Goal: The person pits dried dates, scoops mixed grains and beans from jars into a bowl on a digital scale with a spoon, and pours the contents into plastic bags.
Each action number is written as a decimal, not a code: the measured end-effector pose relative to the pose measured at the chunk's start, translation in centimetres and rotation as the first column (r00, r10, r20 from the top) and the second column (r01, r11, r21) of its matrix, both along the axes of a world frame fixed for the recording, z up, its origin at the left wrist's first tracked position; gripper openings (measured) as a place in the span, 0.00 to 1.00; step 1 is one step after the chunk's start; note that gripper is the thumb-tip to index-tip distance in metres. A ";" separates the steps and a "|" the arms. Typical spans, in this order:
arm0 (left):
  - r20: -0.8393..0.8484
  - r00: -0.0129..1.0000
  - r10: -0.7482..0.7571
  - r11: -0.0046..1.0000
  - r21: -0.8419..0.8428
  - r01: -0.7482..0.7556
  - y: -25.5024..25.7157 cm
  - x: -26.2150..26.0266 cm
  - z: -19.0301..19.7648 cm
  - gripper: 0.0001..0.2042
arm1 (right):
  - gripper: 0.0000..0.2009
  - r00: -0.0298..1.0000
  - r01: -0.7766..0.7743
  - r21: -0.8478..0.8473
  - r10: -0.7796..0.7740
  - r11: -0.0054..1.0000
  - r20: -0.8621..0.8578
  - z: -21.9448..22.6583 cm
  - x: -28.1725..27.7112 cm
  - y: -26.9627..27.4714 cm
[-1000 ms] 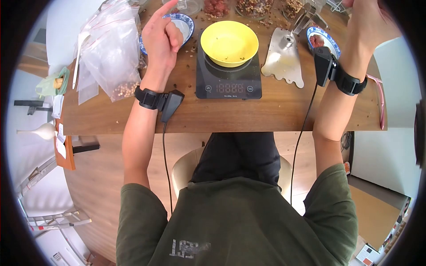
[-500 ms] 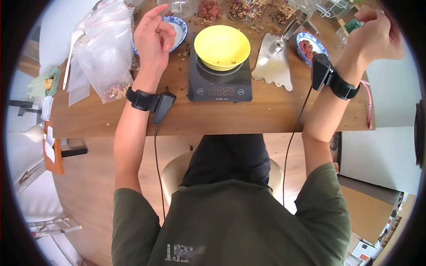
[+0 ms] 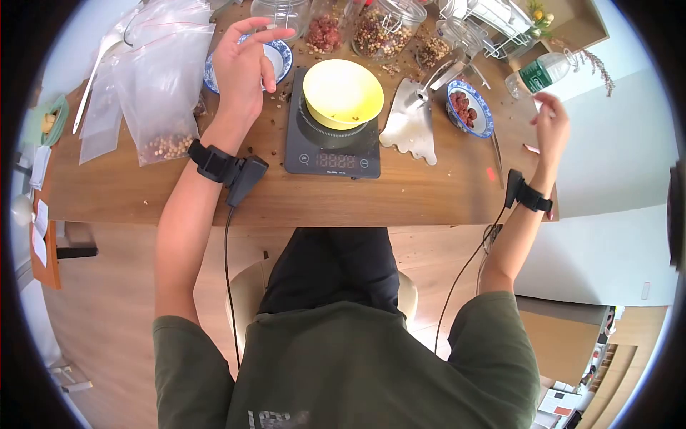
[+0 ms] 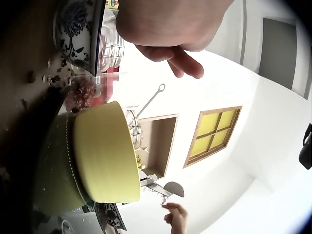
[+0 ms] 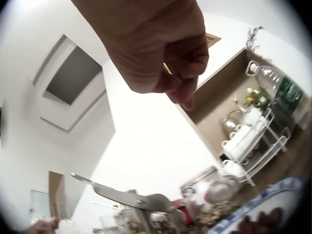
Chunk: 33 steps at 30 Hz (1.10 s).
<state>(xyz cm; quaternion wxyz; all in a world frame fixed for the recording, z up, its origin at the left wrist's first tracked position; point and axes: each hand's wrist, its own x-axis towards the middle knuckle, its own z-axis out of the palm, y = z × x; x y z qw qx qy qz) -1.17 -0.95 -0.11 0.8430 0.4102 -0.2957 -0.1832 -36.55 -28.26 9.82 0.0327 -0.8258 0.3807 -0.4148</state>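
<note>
Above the patterned bowl (image 3: 280, 56), left hand (image 3: 241, 68)

Bright daylight, fisheye edges dark and warped, wrist views overexposed, hands blurred

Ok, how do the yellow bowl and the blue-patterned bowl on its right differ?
The yellow bowl is plain, larger and sits on the scale, nearly empty. The blue-patterned bowl is smaller, rests on the table and holds dark red pieces. Both stand upright, untouched by either hand.
</note>
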 end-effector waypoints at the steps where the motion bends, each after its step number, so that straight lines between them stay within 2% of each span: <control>1: -0.017 1.000 0.000 0.999 0.040 0.001 0.1 0.1 0.0 0.14 | 0.11 0.991 0.045 0.078 -0.034 0.996 -0.133 -1.4 -1.6 -1.9; 2: -0.018 1.000 -0.002 0.999 0.035 0.002 0.1 0.0 0.0 0.14 | 0.11 0.963 0.101 0.150 -0.059 0.984 -0.264 -3.0 -3.4 -4.1; 4: -0.031 0.999 0.018 0.998 0.064 -0.016 0.1 0.0 -0.1 0.11 | 0.13 0.902 0.136 0.092 -0.085 0.986 -0.423 -7.6 -6.8 -8.4; 6: -0.048 0.999 0.021 0.999 0.051 -0.018 -0.1 0.1 -0.3 0.11 | 0.16 0.845 0.225 0.227 -0.074 0.948 -0.530 -9.5 -7.7 -7.4; 8: -0.067 0.997 0.023 0.999 0.041 -0.021 -0.2 0.5 -0.6 0.10 | 0.18 0.840 0.293 0.351 -0.064 0.889 -0.539 -10.2 -7.7 -5.9; 9: -0.067 0.997 0.028 0.998 0.053 -0.024 -0.2 0.7 -0.7 0.11 | 0.18 0.840 0.294 0.348 -0.066 0.890 -0.539 -10.3 -7.4 -5.3; 11: -0.066 0.997 0.032 0.998 0.062 -0.028 -0.2 0.9 -0.8 0.11 | 0.18 0.766 0.416 0.407 -0.072 0.813 -0.639 -10.4 -7.0 -4.6; 14: -0.091 0.995 0.028 0.998 0.051 -0.023 -0.2 0.8 -0.8 0.11 | 0.22 0.778 0.387 0.404 -0.059 0.829 -0.625 -10.9 -7.4 -5.3; 16: -0.098 0.995 0.020 0.999 0.051 -0.015 -0.3 0.8 -0.8 0.11 | 0.20 0.790 0.368 0.380 -0.069 0.849 -0.609 -11.0 -7.7 -5.5; 18: -0.100 0.995 0.011 0.999 0.052 -0.006 -0.3 0.8 -0.8 0.11 | 0.18 0.861 0.368 0.517 -0.073 0.773 -0.503 -10.4 -7.4 -4.8; 19: -0.104 0.995 0.006 0.998 0.059 0.000 -0.3 0.9 -0.8 0.11 | 0.18 0.861 0.367 0.515 -0.073 0.775 -0.503 -10.3 -7.7 -4.8; 21: -0.109 0.994 -0.005 0.999 0.044 0.010 -0.3 0.9 -0.9 0.11 | 0.16 0.960 0.220 0.561 -0.075 0.798 -0.270 -10.1 -8.0 -4.8; 26: -0.111 0.994 -0.022 0.998 0.053 0.028 -0.3 0.7 -0.6 0.10 | 0.14 0.967 0.171 0.472 -0.057 0.865 -0.247 -6.6 -7.2 -4.0; 30: -0.105 0.994 -0.017 0.998 0.056 0.023 -0.3 0.8 -0.7 0.10 | 0.14 0.952 0.189 0.443 -0.053 0.877 -0.302 -4.2 -5.0 -2.0; 32: -0.105 0.994 -0.019 0.998 0.053 0.025 -0.3 0.8 -0.7 0.10 | 0.15 0.912 0.099 0.322 0.043 0.942 -0.409 -3.9 -4.3 -1.8; 33: -0.112 0.994 -0.015 0.998 0.059 0.022 -0.3 0.8 -0.6 0.09 | 0.15 0.913 0.099 0.321 0.043 0.942 -0.406 -3.8 -3.9 -1.5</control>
